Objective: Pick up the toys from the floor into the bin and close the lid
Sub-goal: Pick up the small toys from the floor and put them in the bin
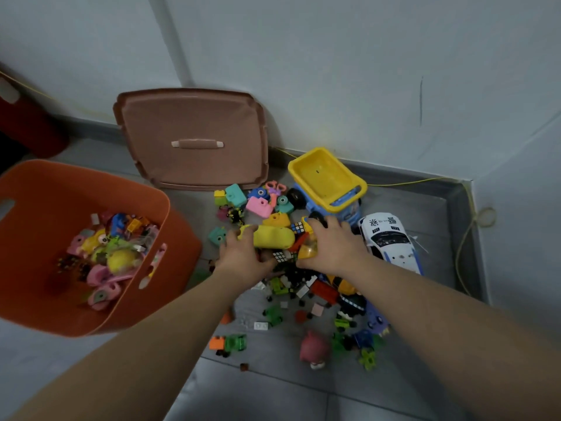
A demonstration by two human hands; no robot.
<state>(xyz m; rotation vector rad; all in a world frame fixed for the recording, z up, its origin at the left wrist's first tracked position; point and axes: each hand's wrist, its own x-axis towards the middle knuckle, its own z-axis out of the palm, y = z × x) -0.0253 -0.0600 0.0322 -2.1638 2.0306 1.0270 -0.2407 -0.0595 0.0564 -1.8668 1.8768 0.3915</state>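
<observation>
Toys in a loose heap on the grey floor, and both hands are right down in it. The left hand has its fingers curled over the near end of a smooth yellow capsule, thumb tucked low beside a small puzzle cube. The right hand is clamped on a see-through amber toy, fingers hooked over the top, thumb pressed in below.

Between the two hands the capsule lies crosswise. Just beyond the right knuckles sits a plastic truck with a blue body and a deep yellow tub. Outside the right wrist is a glossy white car with dark windows. Past the left fingertips are boxy little cameras in pink, teal and blue. Under the forearms lie bricks in green, red and black, and nearer the person a rounded pink pig.

Out to the left of the left hand stands the orange bin, soft-cornered with slot handles, its bottom covered in pink, yellow and blue pieces. Beyond it the brown lid, flat with a bar handle, leans on the wall.
</observation>
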